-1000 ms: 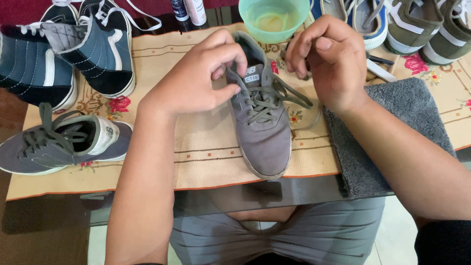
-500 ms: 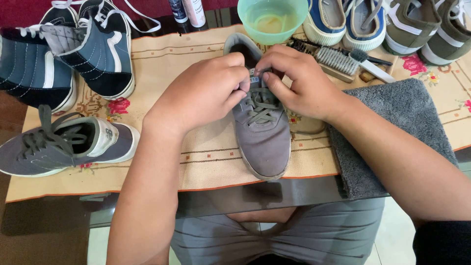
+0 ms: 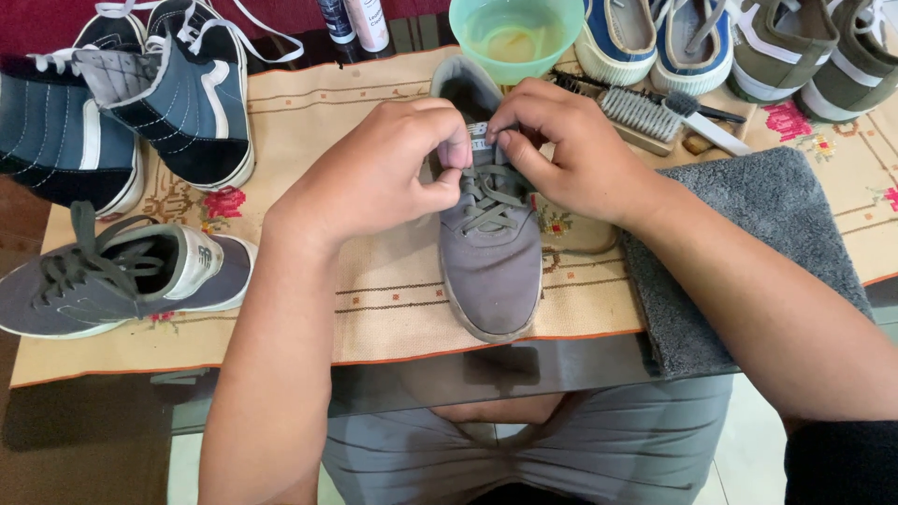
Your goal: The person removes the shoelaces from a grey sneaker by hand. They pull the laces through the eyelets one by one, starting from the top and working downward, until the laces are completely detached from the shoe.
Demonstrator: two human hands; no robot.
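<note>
Nearest us: the glass table edge [image 3: 421, 379], with our grey-trousered lap showing beneath it. On it lies a beige embroidered cloth [image 3: 393, 299], whose near hem runs just short of the glass edge.

Centre of the cloth: a grey canvas sneaker [image 3: 493, 252], toe towards us and sole flat, which we judge steadies it for lace work. Our left hand [image 3: 374, 178] and right hand [image 3: 571, 154] meet over its tongue; both are closed in a fingertip pinch on the grey laces [image 3: 486, 196] near the top eyelets.

Left of it: the matching grey sneaker [image 3: 112, 276], lying apart. Right: a folded grey towel [image 3: 748, 252], overhanging the table edge. Open cloth lies between the two grey shoes.

Further off: dark blue high-tops [image 3: 140, 103], a scrubbing brush [image 3: 645, 117], a green bowl of liquid [image 3: 516, 33], two bottles [image 3: 355, 19], blue sneakers [image 3: 655, 42] and olive sneakers [image 3: 814, 51]. This back row is crowded, close behind our knuckles.
</note>
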